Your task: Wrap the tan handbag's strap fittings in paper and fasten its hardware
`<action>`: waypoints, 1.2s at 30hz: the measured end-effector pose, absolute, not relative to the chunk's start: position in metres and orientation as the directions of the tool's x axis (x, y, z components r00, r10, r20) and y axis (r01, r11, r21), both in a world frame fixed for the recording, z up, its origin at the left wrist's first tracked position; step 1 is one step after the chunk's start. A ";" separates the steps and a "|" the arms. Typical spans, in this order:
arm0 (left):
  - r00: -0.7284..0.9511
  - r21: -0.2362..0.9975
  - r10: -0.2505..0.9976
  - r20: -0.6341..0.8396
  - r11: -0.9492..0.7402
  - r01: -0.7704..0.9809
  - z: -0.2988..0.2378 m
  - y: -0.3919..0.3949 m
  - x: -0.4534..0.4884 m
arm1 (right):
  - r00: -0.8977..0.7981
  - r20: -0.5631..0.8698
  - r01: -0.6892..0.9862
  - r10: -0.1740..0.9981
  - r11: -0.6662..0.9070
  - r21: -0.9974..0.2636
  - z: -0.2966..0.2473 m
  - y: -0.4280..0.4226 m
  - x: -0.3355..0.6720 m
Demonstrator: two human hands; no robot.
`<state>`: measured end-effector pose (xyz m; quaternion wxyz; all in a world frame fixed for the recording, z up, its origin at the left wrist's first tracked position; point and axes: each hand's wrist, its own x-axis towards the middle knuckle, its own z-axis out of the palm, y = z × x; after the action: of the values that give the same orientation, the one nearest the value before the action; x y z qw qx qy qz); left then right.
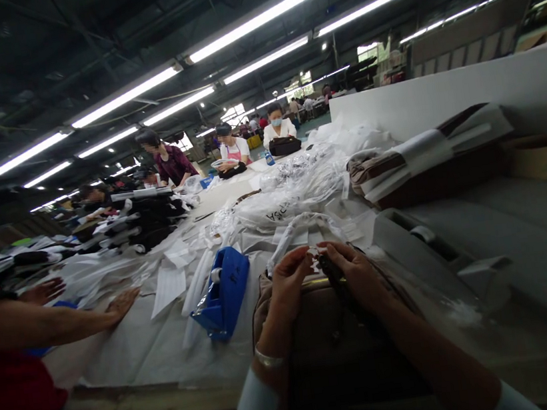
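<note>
A grey-brown bag (311,317) stands in front of me at the table's near edge, its handle (285,237) wrapped in white. Above its top, my left hand (289,278) is closed in a pinch, fingertips on something small and pale that I cannot make out. My right hand (354,268) is closed on a dark strap (331,270) with a small metal fitting at its end. The fingertips of both hands nearly meet at that fitting. The strap's lower part fades into shadow against the bag.
A blue tape dispenser (224,292) stands left of the bag, a grey dispenser (423,252) to the right. Clear plastic bags (294,175) heap behind. Another wrapped brown bag (428,157) lies at right. A co-worker's hand (123,305) rests on the table at left.
</note>
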<state>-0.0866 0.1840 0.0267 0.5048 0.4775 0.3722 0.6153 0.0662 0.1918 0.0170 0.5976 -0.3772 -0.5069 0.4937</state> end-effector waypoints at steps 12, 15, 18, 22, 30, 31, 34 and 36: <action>-0.129 0.844 0.987 0.099 -0.152 -0.515 0.032 0.187 -0.090 | 0.059 0.606 0.185 0.793 0.588 -0.787 0.021 0.182 0.066; -0.016 0.848 0.997 0.078 -0.075 -0.525 0.032 0.184 -0.089 | 0.012 0.607 0.189 0.795 0.594 -0.782 0.020 0.186 0.066; 0.008 0.858 0.994 0.109 -0.090 -0.505 0.031 0.185 -0.088 | 0.002 0.571 0.241 0.821 0.554 -0.797 0.019 0.188 0.066; -0.186 0.873 0.965 0.183 -0.247 -0.421 0.030 0.187 -0.087 | 0.148 0.573 0.328 0.806 0.507 -0.797 0.018 0.184 0.067; -0.163 0.872 0.966 0.202 -0.253 -0.419 0.031 0.187 -0.088 | -0.019 0.640 0.327 0.768 0.610 -0.722 0.027 0.191 0.064; -0.138 0.867 0.972 0.190 -0.232 -0.441 0.030 0.187 -0.088 | -0.064 0.665 0.329 0.744 0.645 -0.689 0.031 0.196 0.065; -0.045 0.853 0.986 0.160 -0.161 -0.496 0.030 0.186 -0.090 | -0.264 0.695 0.300 0.669 0.742 -0.600 0.043 0.210 0.070; 0.013 0.847 0.989 0.150 -0.122 -0.518 0.031 0.185 -0.091 | -0.385 0.671 0.266 0.633 0.773 -0.576 0.051 0.217 0.075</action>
<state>-0.0909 0.1851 0.0309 0.5919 0.3951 0.2979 0.6362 0.0747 0.2171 0.0514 0.4801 -0.2775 -0.8099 0.1913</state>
